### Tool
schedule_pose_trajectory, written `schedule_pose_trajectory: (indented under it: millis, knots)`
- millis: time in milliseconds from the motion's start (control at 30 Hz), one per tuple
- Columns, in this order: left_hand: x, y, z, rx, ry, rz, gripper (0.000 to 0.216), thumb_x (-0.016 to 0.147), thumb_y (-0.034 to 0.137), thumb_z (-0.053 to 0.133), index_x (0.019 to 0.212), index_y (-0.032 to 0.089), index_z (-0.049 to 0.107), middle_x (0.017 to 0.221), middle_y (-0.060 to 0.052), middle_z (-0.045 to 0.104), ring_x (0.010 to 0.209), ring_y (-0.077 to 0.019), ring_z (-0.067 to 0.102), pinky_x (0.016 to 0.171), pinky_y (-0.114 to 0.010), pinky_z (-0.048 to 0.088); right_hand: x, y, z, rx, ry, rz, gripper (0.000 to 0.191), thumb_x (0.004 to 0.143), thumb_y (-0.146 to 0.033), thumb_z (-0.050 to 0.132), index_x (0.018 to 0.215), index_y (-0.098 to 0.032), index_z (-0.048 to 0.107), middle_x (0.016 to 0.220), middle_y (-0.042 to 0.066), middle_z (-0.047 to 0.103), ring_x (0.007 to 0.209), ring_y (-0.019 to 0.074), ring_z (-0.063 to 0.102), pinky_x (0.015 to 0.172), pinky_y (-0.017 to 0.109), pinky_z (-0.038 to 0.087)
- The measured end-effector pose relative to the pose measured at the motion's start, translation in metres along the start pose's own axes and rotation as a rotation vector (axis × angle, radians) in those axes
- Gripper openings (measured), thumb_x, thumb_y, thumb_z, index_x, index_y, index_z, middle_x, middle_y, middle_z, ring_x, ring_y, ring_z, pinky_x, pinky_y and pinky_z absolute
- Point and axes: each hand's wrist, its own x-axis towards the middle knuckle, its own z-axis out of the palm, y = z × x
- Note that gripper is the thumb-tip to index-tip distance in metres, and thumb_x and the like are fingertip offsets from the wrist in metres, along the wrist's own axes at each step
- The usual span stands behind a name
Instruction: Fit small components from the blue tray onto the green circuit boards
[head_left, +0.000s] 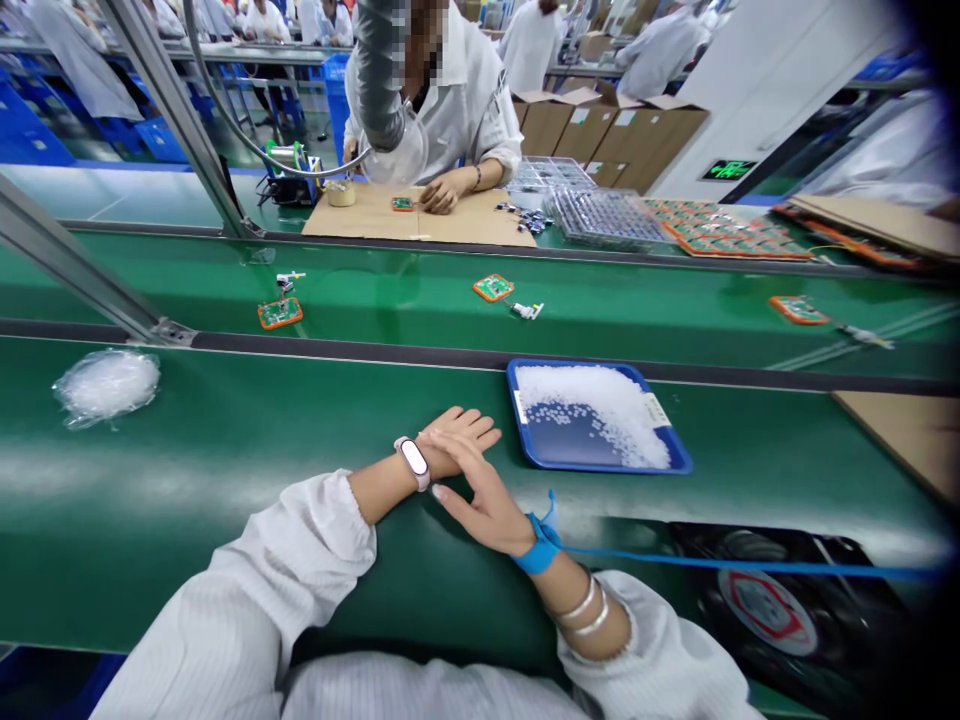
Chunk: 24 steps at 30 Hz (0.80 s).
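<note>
My left hand (463, 428) lies flat on the green mat (225, 470), fingers stretched out and pointing right, holding nothing. A white wristband (413, 462) sits on its wrist. My right hand (484, 498) rests across the left hand, its fingers straight and touching the skin beside the wristband. A blue strap (538, 550) circles the right wrist, and its blue cord runs off to the right. Just right of both hands stands a blue tray (600, 467) half covered with small white pieces.
A clear bag of white pieces (107, 383) lies far left on the mat. Green circuit boards (280, 313) (493, 287) (799, 310) lie on the conveyor belt beyond. Across it, a co-worker's hand (442, 190) rests on a cardboard sheet (360, 215), near stacked boards (720, 232).
</note>
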Motion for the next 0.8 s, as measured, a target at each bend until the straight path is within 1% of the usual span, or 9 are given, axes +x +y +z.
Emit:
schedule_pose_trajectory:
  millis: [100, 200, 333, 400, 467, 567, 633, 733, 800]
  knots:
    - [-0.001, -0.001, -0.005, -0.037, 0.02, 0.0, 0.032, 0.089, 0.024, 0.042, 0.12, 0.024, 0.048, 0.124, -0.006, 0.052, 0.115, -0.0222, 0.045, 0.091, -0.036, 0.035, 0.0, 0.002, -0.003, -0.015, 0.031, 0.016, 0.052, 0.083, -0.019, 0.05, 0.133, -0.023, 0.035, 0.13, 0.009, 0.049, 0.124, 0.0232, 0.041, 0.105, 0.045, 0.035]
    - [-0.001, -0.007, -0.006, -0.101, 0.075, -0.044, 0.032, 0.09, 0.024, 0.04, 0.121, 0.021, 0.048, 0.122, -0.006, 0.054, 0.111, -0.0208, 0.048, 0.089, -0.035, 0.038, -0.001, 0.009, -0.01, -0.065, 0.107, 0.072, 0.047, 0.085, -0.022, 0.049, 0.131, -0.022, 0.038, 0.129, 0.011, 0.049, 0.123, 0.0234, 0.042, 0.104, 0.046, 0.035]
    - [-0.004, -0.017, -0.005, -0.267, 0.232, -0.111, 0.039, 0.088, 0.025, 0.046, 0.126, 0.018, 0.045, 0.123, -0.007, 0.055, 0.111, -0.0199, 0.048, 0.09, -0.034, 0.04, -0.003, 0.02, -0.022, -0.139, 0.169, 0.097, 0.047, 0.086, -0.025, 0.048, 0.131, -0.022, 0.038, 0.13, 0.011, 0.048, 0.125, 0.0235, 0.039, 0.106, 0.048, 0.032]
    - [-0.006, -0.021, -0.004, -0.356, 0.322, -0.111, 0.032, 0.085, 0.024, 0.05, 0.117, 0.017, 0.053, 0.119, -0.007, 0.058, 0.109, -0.0198, 0.05, 0.09, -0.034, 0.04, -0.003, 0.023, -0.024, -0.165, 0.171, 0.088, 0.049, 0.086, -0.025, 0.049, 0.133, -0.023, 0.036, 0.133, 0.011, 0.046, 0.127, 0.0233, 0.037, 0.107, 0.048, 0.031]
    - [-0.008, -0.024, -0.003, -0.411, 0.38, -0.101, 0.021, 0.085, 0.023, 0.051, 0.103, 0.017, 0.06, 0.11, -0.007, 0.062, 0.103, -0.0197, 0.053, 0.088, -0.034, 0.041, -0.003, 0.024, -0.025, -0.172, 0.155, 0.073, 0.051, 0.086, -0.025, 0.05, 0.134, -0.023, 0.035, 0.135, 0.011, 0.044, 0.128, 0.0233, 0.037, 0.107, 0.048, 0.032]
    - [-0.01, -0.024, -0.004, -0.41, 0.389, -0.102, 0.016, 0.086, 0.022, 0.05, 0.088, 0.016, 0.064, 0.09, -0.006, 0.067, 0.091, -0.0199, 0.057, 0.08, -0.034, 0.042, -0.004, 0.025, -0.022, -0.172, 0.115, 0.062, 0.052, 0.086, -0.025, 0.05, 0.135, -0.022, 0.034, 0.135, 0.011, 0.044, 0.128, 0.024, 0.038, 0.106, 0.047, 0.034]
    - [-0.013, -0.023, -0.006, -0.399, 0.369, -0.095, 0.017, 0.087, 0.024, 0.05, 0.084, 0.016, 0.064, 0.083, -0.006, 0.067, 0.085, -0.0195, 0.058, 0.076, -0.034, 0.042, -0.005, 0.026, -0.021, -0.174, 0.106, 0.063, 0.052, 0.085, -0.025, 0.05, 0.135, -0.022, 0.035, 0.134, 0.012, 0.045, 0.126, 0.0241, 0.04, 0.105, 0.047, 0.036]
    - [-0.022, -0.021, -0.01, -0.425, 0.364, -0.059, 0.015, 0.086, 0.025, 0.051, 0.089, 0.018, 0.064, 0.086, -0.005, 0.067, 0.085, -0.0185, 0.058, 0.075, -0.033, 0.042, -0.007, 0.025, -0.023, -0.173, 0.118, 0.069, 0.049, 0.085, -0.024, 0.049, 0.133, -0.022, 0.037, 0.132, 0.012, 0.048, 0.124, 0.0231, 0.043, 0.103, 0.045, 0.038]
    - [-0.029, -0.023, -0.012, -0.451, 0.411, -0.059, 0.013, 0.086, 0.024, 0.052, 0.089, 0.019, 0.064, 0.088, -0.004, 0.068, 0.087, -0.0179, 0.059, 0.078, -0.033, 0.042, -0.007, 0.022, -0.027, -0.183, 0.136, 0.068, 0.047, 0.085, -0.022, 0.05, 0.131, -0.022, 0.039, 0.131, 0.012, 0.049, 0.123, 0.0227, 0.044, 0.101, 0.045, 0.04]
